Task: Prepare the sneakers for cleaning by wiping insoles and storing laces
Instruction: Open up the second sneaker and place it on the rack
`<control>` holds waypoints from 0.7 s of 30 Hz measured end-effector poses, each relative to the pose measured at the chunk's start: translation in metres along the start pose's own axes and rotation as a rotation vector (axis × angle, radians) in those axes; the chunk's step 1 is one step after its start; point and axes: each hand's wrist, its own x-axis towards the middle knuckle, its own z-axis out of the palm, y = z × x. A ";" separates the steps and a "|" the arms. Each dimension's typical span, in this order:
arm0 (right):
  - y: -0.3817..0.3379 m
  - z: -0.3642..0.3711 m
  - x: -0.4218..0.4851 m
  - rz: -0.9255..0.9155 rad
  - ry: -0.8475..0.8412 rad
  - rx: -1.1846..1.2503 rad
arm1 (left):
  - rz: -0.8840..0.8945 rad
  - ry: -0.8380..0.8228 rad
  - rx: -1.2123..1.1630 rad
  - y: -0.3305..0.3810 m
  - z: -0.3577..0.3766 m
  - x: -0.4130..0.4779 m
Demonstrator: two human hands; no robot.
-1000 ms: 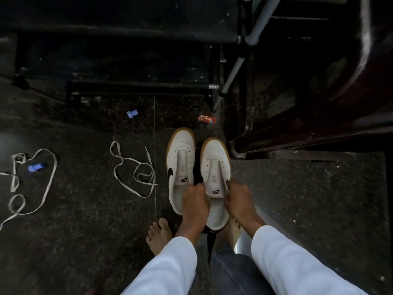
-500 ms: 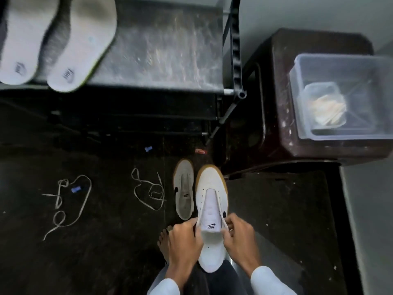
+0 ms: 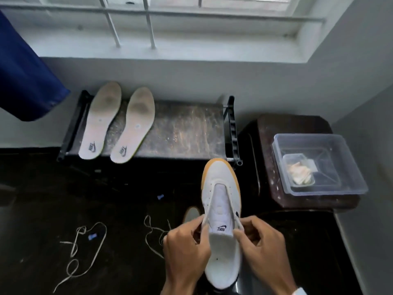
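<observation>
A white sneaker [image 3: 221, 196] with a tan sole rim is lifted off the floor, toe pointing away. My left hand [image 3: 185, 245] pinches its left collar edge and my right hand [image 3: 257, 245] pinches the right edge beside the tongue. The second sneaker [image 3: 191, 213] stays on the dark floor, mostly hidden behind my left hand. Two white insoles [image 3: 100, 122] [image 3: 134, 126] lie side by side on a low rack [image 3: 182, 128]. Two loose laces [image 3: 78, 252] [image 3: 153, 235] lie on the floor to the left.
A clear plastic box [image 3: 319, 165] holding a smaller tub with cloth stands on a dark brown stool [image 3: 270, 133] at right. A barred window [image 3: 148, 24] and grey walls enclose the corner. Blue fabric [image 3: 23, 75] hangs at upper left. Small blue scraps [image 3: 93, 236] dot the floor.
Both hands have lifted the right-hand sneaker off the floor, away from its partner. The view has tilted upward, bringing the rack, insoles, window and plastic box into sight.
</observation>
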 end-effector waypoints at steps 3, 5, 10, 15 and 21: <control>-0.023 -0.014 0.042 -0.071 0.037 0.026 | 0.058 0.071 -0.016 0.027 -0.005 0.046; -0.032 -0.019 0.076 -0.102 0.050 0.033 | 0.074 0.124 0.009 0.040 -0.001 0.080; -0.045 -0.023 0.172 -0.167 0.103 -0.005 | 0.054 0.206 0.040 0.064 0.022 0.163; -0.045 -0.014 0.251 -0.177 0.093 -0.073 | -0.046 0.251 0.024 0.073 0.047 0.224; -0.036 -0.010 0.289 -0.174 0.052 -0.084 | -0.073 0.263 0.053 0.073 0.067 0.256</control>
